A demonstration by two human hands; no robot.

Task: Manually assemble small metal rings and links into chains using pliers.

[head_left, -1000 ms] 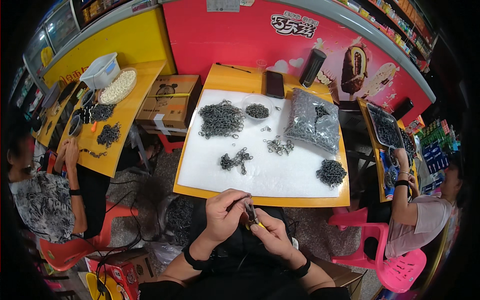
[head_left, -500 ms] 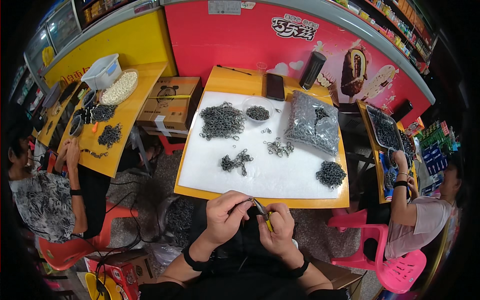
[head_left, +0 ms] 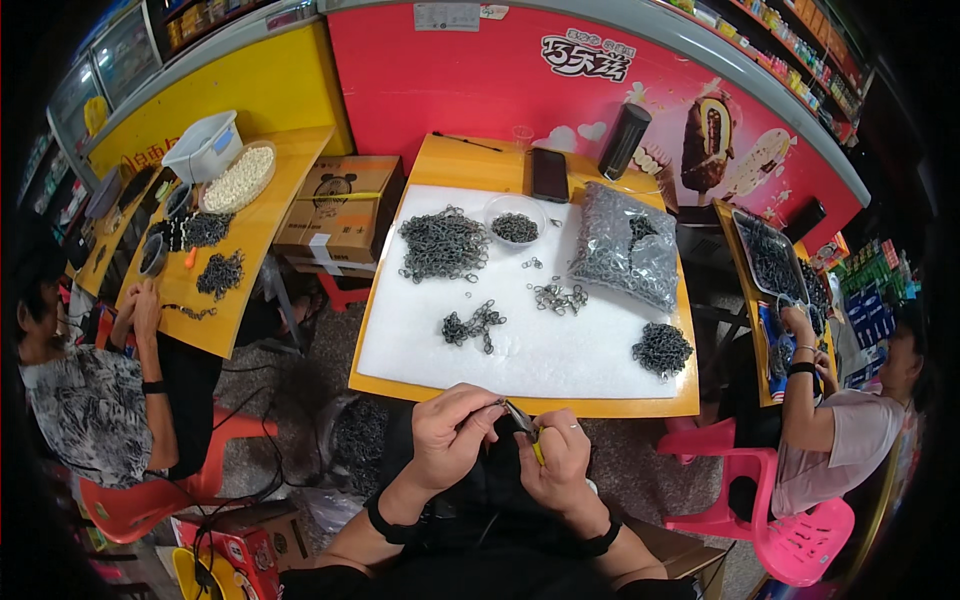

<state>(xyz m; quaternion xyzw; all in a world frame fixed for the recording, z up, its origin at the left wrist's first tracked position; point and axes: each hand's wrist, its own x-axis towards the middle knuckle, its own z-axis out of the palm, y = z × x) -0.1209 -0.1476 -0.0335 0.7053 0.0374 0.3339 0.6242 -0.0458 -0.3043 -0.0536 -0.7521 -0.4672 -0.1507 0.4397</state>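
Just off the table's near edge, my right hand point(head_left: 558, 460) grips a pair of pliers point(head_left: 520, 418) with yellow handles. Its metal jaws point up and left, meeting the fingertips of my left hand point(head_left: 450, 440). Those fingers are pinched on something small and dark, too hidden to name. On the white foam sheet point(head_left: 400, 350) beyond lie a large heap of dark metal links point(head_left: 443, 244), a smaller cluster of links point(head_left: 474, 325), loose clasp-like pieces point(head_left: 560, 297) and a round pile of dark chain point(head_left: 661, 350).
Farther back on the table are a clear tub of small dark parts point(head_left: 515, 228), a bulging plastic bag of parts point(head_left: 625, 245), a phone point(head_left: 550, 175) and a black cylinder point(head_left: 625, 138). People work at side tables, left point(head_left: 90, 400) and right point(head_left: 825, 430). Cardboard boxes point(head_left: 340, 215) stand left.
The pliers' jaws have shifted slightly at my left fingertips. Both hands stay almost in the same place, and the things on the table have not moved.
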